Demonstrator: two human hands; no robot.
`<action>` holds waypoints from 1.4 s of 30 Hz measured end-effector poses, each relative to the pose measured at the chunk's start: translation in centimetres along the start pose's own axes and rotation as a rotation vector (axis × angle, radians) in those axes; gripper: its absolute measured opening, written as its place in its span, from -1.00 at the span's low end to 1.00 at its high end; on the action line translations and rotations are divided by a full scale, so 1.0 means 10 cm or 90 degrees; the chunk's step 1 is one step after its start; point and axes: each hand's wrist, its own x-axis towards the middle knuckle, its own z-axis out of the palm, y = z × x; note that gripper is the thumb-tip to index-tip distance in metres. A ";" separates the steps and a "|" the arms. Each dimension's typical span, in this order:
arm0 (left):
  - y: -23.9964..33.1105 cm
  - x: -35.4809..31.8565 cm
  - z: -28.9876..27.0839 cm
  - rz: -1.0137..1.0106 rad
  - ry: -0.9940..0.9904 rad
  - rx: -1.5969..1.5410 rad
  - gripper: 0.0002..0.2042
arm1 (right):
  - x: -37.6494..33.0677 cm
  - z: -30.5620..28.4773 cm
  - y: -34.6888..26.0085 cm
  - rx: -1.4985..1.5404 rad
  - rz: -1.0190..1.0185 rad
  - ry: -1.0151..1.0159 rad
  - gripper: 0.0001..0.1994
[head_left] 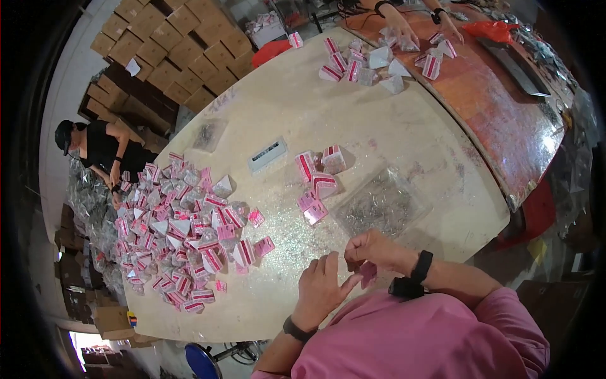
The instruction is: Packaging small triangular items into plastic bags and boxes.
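My left hand [320, 287] is raised at the table's near edge, its fingers stretched upward and the thumb apart from them, pointing at a small pink card [368, 273]. Just right of it, my right hand [377, 248] has its fingers curled in, with the card directly under its palm. The right hand seems to hold the card, though its grip is partly hidden. Beyond the right hand lies a clear flat bag of small metallic pieces [382, 201]. Several pink-and-white packets [324, 185] and a pink card [314, 210] lie past my hands.
A large heap of pink-and-white packets [183, 234] covers the table's left side. A grey-white bar-shaped object [267, 155] and another clear bag [209, 135] lie farther back. One co-worker [104, 148] is beyond the heap; another's hands [401, 28] reach among packets at the far orange table [499, 136].
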 end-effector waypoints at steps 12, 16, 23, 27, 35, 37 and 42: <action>-0.05 -0.03 0.10 0.001 0.017 0.089 -0.67 | 0.06 -0.02 0.02 -0.030 -0.003 0.034 -0.86; -0.11 -0.07 0.09 0.056 0.036 0.147 -0.75 | 0.03 0.00 -0.03 -0.047 0.014 0.035 -0.86; -0.20 -0.09 0.18 -0.026 -0.027 -0.089 -0.93 | 0.16 -0.11 0.13 -0.245 -0.177 0.003 -0.91; -0.11 -0.02 0.13 -0.332 -0.087 -0.483 -0.90 | 0.05 -0.01 0.02 -0.335 -0.271 -0.039 -0.83; -0.19 0.06 0.13 -0.445 -0.143 -0.719 -0.88 | -0.11 0.14 0.00 -0.516 -0.309 0.094 -0.81; -0.22 0.05 0.18 -0.450 -0.138 -0.783 -0.88 | -0.08 0.07 0.09 -0.565 -0.358 0.082 -0.83; -0.27 0.05 0.29 -0.529 -0.183 -0.915 -0.88 | -0.11 0.02 0.14 -0.770 -0.424 0.094 -0.88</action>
